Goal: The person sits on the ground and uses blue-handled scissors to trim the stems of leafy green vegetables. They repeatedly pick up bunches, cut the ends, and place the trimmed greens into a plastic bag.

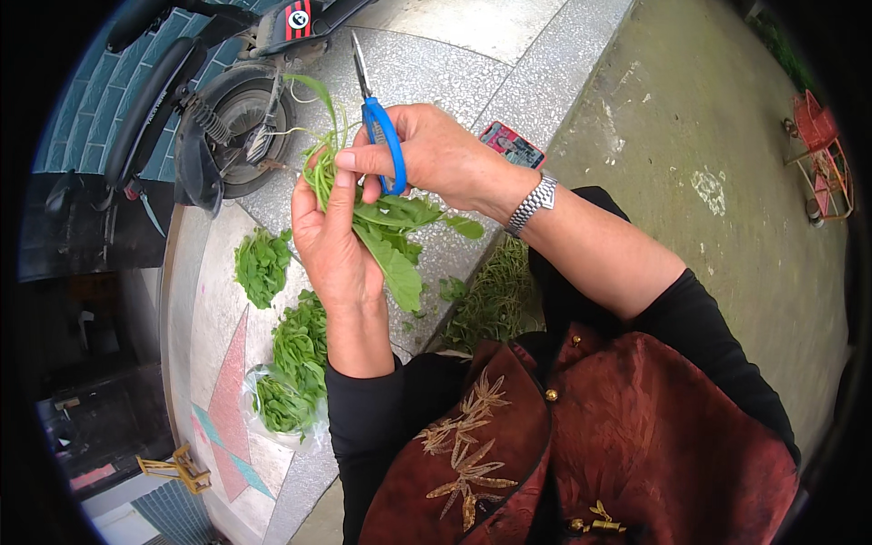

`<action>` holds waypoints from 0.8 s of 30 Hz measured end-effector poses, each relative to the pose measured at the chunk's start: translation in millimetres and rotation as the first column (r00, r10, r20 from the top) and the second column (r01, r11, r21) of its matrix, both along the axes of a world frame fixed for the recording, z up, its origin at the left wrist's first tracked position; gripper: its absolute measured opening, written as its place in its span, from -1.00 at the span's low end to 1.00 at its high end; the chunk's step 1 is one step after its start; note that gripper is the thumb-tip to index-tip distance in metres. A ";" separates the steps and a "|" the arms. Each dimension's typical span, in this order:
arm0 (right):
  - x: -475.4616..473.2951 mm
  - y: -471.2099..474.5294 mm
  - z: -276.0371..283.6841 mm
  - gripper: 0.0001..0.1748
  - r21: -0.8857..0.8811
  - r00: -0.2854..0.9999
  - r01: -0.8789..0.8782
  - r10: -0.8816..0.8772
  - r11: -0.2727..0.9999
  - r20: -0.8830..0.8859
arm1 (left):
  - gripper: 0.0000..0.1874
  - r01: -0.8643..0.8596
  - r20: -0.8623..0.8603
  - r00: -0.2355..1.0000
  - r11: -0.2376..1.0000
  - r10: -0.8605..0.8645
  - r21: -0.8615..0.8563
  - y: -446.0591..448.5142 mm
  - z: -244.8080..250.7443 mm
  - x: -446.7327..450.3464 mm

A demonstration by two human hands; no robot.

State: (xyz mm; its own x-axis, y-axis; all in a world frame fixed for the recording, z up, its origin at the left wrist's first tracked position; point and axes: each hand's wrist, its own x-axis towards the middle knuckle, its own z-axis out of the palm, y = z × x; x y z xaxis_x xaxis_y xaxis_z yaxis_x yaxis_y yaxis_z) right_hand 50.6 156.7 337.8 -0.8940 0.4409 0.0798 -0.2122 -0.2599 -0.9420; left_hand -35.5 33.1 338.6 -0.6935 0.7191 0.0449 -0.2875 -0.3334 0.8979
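Note:
My left hand [340,252] grips a bunch of leafy greens [395,262], its thin stems pointing up and the leaves hanging to the right. Blue-handled scissors [388,146] hang on my right hand [436,153], blades pointing up and away from the stems. The right thumb and fingers touch the stems beside my left thumb. Below left on the terrazzo lie a small pile of greens [262,266] and a larger heap [303,334]. More greens sit in a clear plastic bag [317,432]. A heap of stems and trimmings [501,293] lies by the step, near my knee.
A phone [512,145] with a lit screen lies on the terrazzo ledge behind my right wrist. A two-wheeler's wheel [248,129] stands at the upper left. A small wooden stool [180,470] is at the lower left, and a red metal-framed item [817,150] at the far right.

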 end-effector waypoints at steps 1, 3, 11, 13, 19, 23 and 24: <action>2.4 1.6 0.1 -0.68 0.048 0.998 0.038 -0.040 0.998 0.048 | -0.69 -0.010 0.024 1.000 1.000 0.010 -0.018 -0.9 0.9 -2.7; 6.8 5.9 2.3 -0.66 0.157 0.996 0.086 -0.086 0.984 -0.007 | -0.74 -0.072 0.098 0.993 0.997 0.072 -0.006 -4.0 4.9 -12.2; 70.4 16.5 5.6 -0.53 0.857 0.985 -0.027 0.160 0.514 -0.065 | -0.73 -0.153 0.365 0.927 0.974 0.084 0.166 -49.5 41.6 -64.4; 78.5 11.2 2.3 -0.44 0.730 0.939 -0.298 0.325 0.615 0.109 | -0.73 -0.092 0.380 0.925 0.972 0.004 0.214 -56.9 46.9 -66.2; 77.6 8.0 1.5 -0.39 0.475 0.800 -0.600 0.500 0.644 0.332 | -0.80 -0.082 0.254 0.967 0.978 0.032 0.190 -50.2 51.9 -48.0; 83.4 8.7 7.1 -0.42 0.161 0.673 -0.722 0.629 0.672 0.390 | -0.81 -0.087 0.009 0.996 0.990 0.086 0.113 -41.7 49.6 -33.4; 84.0 9.2 7.8 -0.41 0.129 0.660 -0.732 0.649 0.669 0.379 | -0.81 -0.099 -0.033 0.994 0.990 0.102 0.098 -39.8 48.6 -30.4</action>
State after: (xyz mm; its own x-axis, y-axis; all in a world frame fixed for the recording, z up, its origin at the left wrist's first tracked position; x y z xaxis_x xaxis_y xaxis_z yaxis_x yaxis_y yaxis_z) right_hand 134.6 166.0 345.6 -0.9263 -0.3137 -0.2086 0.2099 0.0301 -0.9773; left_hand -65.9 -6.8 387.3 -0.7584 0.6370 0.1385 -0.2144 -0.4443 0.8699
